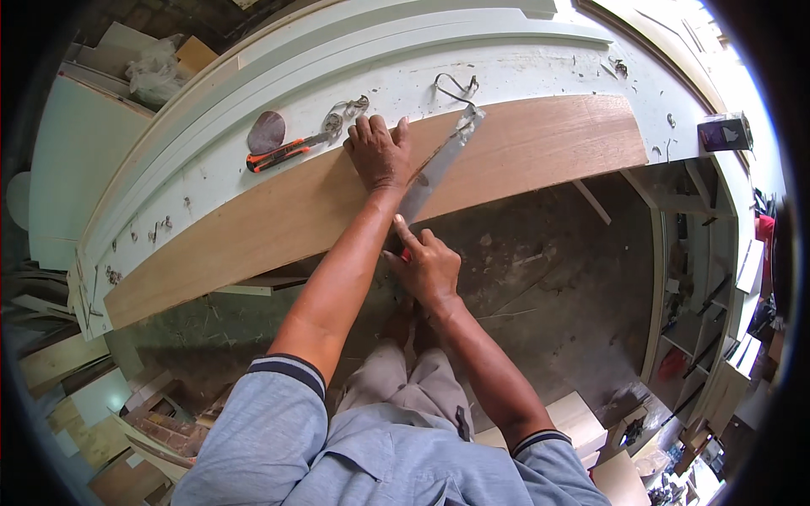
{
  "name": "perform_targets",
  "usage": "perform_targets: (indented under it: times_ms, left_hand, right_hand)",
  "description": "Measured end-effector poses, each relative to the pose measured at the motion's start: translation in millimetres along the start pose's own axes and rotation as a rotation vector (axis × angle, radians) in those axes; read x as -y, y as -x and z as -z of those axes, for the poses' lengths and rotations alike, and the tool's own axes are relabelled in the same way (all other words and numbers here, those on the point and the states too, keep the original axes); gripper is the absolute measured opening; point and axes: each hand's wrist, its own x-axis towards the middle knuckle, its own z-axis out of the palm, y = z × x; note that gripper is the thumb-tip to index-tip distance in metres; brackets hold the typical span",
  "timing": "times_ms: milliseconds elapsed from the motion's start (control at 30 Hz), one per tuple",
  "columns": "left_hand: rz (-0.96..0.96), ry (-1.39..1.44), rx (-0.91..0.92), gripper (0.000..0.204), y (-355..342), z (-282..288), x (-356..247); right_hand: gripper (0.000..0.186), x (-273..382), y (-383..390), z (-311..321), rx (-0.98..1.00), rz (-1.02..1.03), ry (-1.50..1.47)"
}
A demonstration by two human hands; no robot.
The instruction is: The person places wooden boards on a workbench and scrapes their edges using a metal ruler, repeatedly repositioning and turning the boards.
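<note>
Brown veneer sheet (523, 148), one, lies under the flat, spread left hand (379, 153). Right hand (426, 268) grips one long metal blade (439, 164) crossing it. One orange utility knife (283, 153) lies just left of the left hand.

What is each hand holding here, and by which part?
The right hand grips a long grey metal saw blade at its near end. The left hand holds nothing; it presses flat on the brown wooden board.

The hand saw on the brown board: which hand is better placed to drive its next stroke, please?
Right. The right hand already grips the handle of the hand saw, below the board's edge, while the left hand lies flat on the brown board, steadying it.
</note>
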Motion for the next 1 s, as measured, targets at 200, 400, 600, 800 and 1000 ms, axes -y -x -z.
perform_targets:
  times_ms: [200, 400, 600, 800, 1000]
  left_hand:
    - [-0.132, 0.197, -0.103, 0.034, 13.6, 23.0, 49.0]
    - [-0.049, -0.007, 0.012, 0.038, 28.6, 58.6, 148.3]
    - [-0.101, 0.04, 0.0, 0.04, 27.2, 54.0, 127.0]
    - [-0.096, 0.011, -0.017, 0.041, 19.5, 57.1, 144.2]
    - [-0.066, 0.034, 0.018, 0.043, 28.5, 55.8, 131.8]
  right_hand:
    - [0.069, -7.7, 3.7, -3.3, 0.016, -0.005, 0.008]
    - [0.069, -4.1, 13.5, 0.8, -0.025, 0.044, -0.035]
    - [0.065, 19.7, 12.6, -14.9, -0.022, 0.013, 0.005]
    - [0.065, 34.7, 36.8, -21.7, 0.052, 0.03, -0.01]
    - [0.066, 53.5, 16.2, -35.2, -0.018, 0.003, 0.0]
